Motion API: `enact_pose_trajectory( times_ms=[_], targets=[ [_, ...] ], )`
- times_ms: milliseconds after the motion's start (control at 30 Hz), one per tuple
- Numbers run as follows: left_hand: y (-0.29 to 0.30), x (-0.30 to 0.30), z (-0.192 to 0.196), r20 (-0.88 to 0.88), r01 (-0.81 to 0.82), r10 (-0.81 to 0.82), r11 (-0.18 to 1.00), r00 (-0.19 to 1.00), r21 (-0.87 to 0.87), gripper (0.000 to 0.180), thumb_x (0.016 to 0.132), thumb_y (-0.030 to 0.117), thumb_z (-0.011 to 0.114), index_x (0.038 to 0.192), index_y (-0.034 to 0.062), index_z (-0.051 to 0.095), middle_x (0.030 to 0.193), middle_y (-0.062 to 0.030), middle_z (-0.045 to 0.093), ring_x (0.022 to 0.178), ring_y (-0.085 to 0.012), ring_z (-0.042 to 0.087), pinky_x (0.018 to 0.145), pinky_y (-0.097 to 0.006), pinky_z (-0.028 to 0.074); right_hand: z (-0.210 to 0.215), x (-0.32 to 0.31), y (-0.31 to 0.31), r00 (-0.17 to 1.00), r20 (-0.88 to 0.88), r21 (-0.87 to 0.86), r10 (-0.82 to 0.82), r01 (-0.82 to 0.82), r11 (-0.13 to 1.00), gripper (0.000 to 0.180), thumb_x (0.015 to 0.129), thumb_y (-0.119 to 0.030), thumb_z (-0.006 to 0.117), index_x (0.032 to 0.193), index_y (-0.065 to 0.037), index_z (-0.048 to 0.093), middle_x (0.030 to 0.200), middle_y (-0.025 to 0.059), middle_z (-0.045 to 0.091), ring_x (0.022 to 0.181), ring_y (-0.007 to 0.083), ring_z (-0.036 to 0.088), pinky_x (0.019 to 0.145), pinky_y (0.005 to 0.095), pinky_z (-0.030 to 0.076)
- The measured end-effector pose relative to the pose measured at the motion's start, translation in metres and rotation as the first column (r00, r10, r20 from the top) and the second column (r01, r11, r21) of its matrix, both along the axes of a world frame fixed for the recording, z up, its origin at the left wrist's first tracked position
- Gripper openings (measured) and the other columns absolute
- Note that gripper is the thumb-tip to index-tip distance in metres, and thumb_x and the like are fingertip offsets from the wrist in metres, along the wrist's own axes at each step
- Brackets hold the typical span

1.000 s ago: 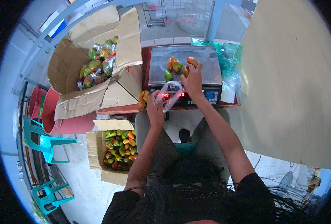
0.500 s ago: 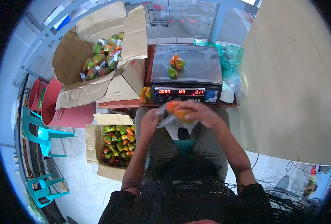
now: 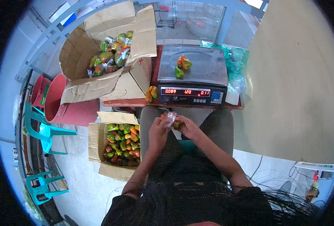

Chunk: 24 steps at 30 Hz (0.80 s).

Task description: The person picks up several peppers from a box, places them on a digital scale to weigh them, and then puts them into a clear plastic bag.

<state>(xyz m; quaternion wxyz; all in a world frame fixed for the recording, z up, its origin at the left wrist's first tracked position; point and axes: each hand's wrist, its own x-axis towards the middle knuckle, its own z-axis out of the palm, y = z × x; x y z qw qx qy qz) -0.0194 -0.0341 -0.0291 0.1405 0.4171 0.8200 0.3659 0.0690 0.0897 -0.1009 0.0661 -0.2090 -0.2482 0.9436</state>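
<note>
Two hands close on one clear plastic bag at the centre of the frame.
The left hand pinches the bag; the right hand grips a pepper against it, fingers hiding whether it is inside. Just above, one scale bears two or three peppers, overlapping too much to count; left of it, one or two more lie on the red counter. Two cardboard boxes, upper left and lower left, hold many peppers. Two red tubs and two teal chairs stand farther left.
</note>
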Motion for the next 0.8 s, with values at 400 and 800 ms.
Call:
enact_pose_trajectory(
  times_ms=[400, 800],
  targets=[
    [0.026, 0.020, 0.011, -0.222, 0.053, 0.013, 0.957, 0.975, 0.286, 0.013, 0.071, 0.008, 0.059, 0.083, 0.0074, 0.056, 0.082, -0.0059, 0.054, 0.078, -0.0268, 0.048, 0.072, -0.036, 0.038, 0.021, 0.007, -0.001, 0.988, 0.141, 0.790, -0.067, -0.071, 0.609, 0.037, 0.081, -0.025, 0.055, 0.108, -0.001, 0.050, 0.106, 0.0134, 0.056, 0.093, 0.0284, 0.056, 0.080, 0.0363, 0.045],
    [0.029, 0.023, -0.055, 0.940, -0.483, -0.104, 0.837, 0.325, 0.259, 0.010, 0.087, 0.013, 0.047, 0.092, 0.0046, 0.047, 0.085, -0.0028, 0.052, 0.077, -0.0121, 0.051, 0.068, -0.027, 0.042, 0.062, 0.022, 0.014, 0.711, 0.624, 0.710, -0.324, -0.689, -0.144, 0.044, 0.076, -0.039, 0.058, 0.096, 0.000, 0.056, 0.080, 0.0169, 0.062, 0.074, 0.0336, 0.060, 0.067, 0.0423, 0.049]
  ],
)
